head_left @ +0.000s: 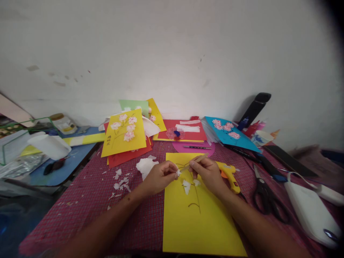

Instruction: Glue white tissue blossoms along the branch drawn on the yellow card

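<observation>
A yellow sheet of card lies in front of me, bearing a drawn dark branch and white paper scraps around its middle. Over the card's upper left part, my left hand pinches a small bit of white tissue paper. My right hand grips a thin pale stick, whose tip meets or nearly meets that bit of paper. Beside my left hand is a crumpled white tissue. A yellow glue gun rests just right of my right hand, partly hidden by it.
Torn paper bits litter the checked tablecloth at left. Finished flower cards lean at the back, with a blue card further right. Black scissors and a white device occupy the right side.
</observation>
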Demonstrator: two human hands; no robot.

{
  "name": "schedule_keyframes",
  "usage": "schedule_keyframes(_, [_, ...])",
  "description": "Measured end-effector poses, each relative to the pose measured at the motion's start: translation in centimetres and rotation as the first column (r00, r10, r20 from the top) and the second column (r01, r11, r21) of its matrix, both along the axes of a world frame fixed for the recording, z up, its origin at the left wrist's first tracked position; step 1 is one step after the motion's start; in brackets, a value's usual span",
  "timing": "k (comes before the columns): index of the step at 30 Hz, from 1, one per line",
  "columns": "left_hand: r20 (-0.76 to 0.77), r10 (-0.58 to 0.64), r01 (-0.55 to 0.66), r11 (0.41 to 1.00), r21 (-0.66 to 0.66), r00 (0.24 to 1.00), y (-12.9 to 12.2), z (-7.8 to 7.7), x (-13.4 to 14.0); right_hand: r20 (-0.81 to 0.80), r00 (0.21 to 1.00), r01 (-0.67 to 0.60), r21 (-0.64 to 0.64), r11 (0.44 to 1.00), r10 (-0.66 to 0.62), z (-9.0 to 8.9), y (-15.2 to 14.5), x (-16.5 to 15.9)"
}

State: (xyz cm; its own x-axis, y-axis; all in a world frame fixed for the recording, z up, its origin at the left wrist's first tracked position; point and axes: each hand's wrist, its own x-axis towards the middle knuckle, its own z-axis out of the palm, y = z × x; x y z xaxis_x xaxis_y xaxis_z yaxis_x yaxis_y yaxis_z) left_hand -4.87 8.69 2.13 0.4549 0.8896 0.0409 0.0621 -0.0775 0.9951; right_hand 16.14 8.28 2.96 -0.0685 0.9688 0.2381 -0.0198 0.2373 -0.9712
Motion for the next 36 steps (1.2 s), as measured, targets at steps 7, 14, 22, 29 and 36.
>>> schedule_keyframes(7, [0.006, -0.029, 0.029, 1.0, 0.008, 1.0, -0.23, 0.16, 0.09, -0.098, 0.995, -0.013, -0.019, 1.0, 0.011, -0.16, 0.07, -0.08])
schedule_keyframes(14, [-0.002, -0.035, 0.035, 0.999, 0.001, 0.999, -0.15, 0.46, -0.03, -0.139, 0.977, -0.166, -0.011, 0.986, 0.163, -0.46, 0.17, 0.64])
schedule_keyframes(22, [0.078, 0.002, 0.002, 0.999, -0.044, 0.997, -0.18, 0.1, 0.08, -0.139, 0.983, -0.127, -0.044, 0.991, 0.12, -0.33, 0.43, 0.32])
schedule_keyframes(29, [0.106, 0.027, -0.018, 0.996, -0.085, 0.994, -0.03, 0.16, 0.24, -0.143, 0.983, -0.125, -0.037, 0.992, 0.118, -0.35, 0.4, 0.53])
schedule_keyframes(36, [0.081, 0.063, -0.058, 0.997, -0.057, 0.995, 0.36, -0.06, 0.09, -0.123, 0.988, -0.09, -0.016, 0.996, 0.088, -0.26, 0.34, 0.54])
